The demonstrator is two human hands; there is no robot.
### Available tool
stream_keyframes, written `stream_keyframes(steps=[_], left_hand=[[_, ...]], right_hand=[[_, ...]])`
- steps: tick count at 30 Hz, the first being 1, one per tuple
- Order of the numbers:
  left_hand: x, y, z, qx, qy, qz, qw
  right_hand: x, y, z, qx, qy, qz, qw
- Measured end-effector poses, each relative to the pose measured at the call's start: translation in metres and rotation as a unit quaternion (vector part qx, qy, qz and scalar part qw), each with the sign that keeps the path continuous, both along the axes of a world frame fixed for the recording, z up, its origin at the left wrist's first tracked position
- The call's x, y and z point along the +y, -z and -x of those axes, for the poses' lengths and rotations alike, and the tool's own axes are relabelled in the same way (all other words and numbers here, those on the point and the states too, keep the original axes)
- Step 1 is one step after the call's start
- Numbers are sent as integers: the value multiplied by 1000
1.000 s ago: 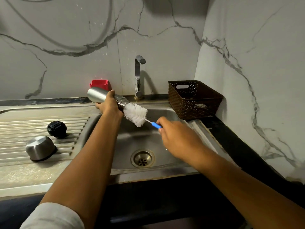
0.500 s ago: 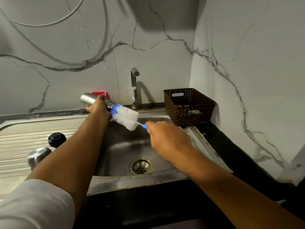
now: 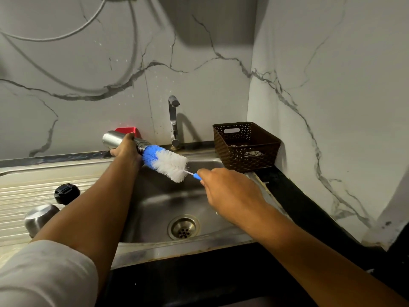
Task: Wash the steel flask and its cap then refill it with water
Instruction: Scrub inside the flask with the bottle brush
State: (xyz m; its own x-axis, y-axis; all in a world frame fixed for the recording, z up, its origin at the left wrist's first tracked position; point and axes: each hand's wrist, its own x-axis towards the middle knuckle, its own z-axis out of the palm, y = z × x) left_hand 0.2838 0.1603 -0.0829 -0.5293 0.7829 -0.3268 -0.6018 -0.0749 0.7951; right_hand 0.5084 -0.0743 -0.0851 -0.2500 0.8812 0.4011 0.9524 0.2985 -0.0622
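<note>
Over the sink point(image 3: 155, 202), my left hand point(image 3: 126, 149) grips the sideways steel flask point(image 3: 111, 138) and my right hand point(image 3: 230, 191) pinches the bottle brush point(image 3: 168, 162) handle, bristles at its mouth; a skewed push may jam them against the rim.

A home kitchen is indicated by a steel sink point(image 3: 155, 202), a tap point(image 3: 173, 120), marble-patterned wall tiles point(image 3: 199, 63) and a dark worktop point(image 3: 309, 209).

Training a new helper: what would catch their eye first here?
The blue and white bottle brush stands out over the sink, its tip at the mouth of the steel flask that the left hand holds sideways; the right hand pinches its handle. To the left, a black cap and a steel cup sit on the draining board.
</note>
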Motion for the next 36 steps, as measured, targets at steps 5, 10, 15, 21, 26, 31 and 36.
stream_keyframes(steps=[5, 10, 15, 21, 26, 31, 36], left_hand=[[5, 7, 11, -13, -46, -16, 999], [7, 10, 24, -21, -88, -30, 995], [5, 13, 39, -35, -60, -57, 996], [-7, 31, 33, -28, 98, -92, 991], [-60, 27, 10, -42, 205, -97, 973], [-80, 28, -6, -42, 245, -104, 963], [-79, 35, -9, -62, 253, -112, 959]], right_hand=[[-7, -7, -22, -9, 2, 8, 1000], [-5, -14, -48, -7, 7, 9, 1000], [3, -11, -69, 29, 29, 18, 999], [21, 6, -47, 186, 21, 47, 981], [27, 19, -6, 304, -46, 88, 947], [40, 29, 37, 313, -56, 71, 946], [63, 30, 55, 311, -22, 71, 948]])
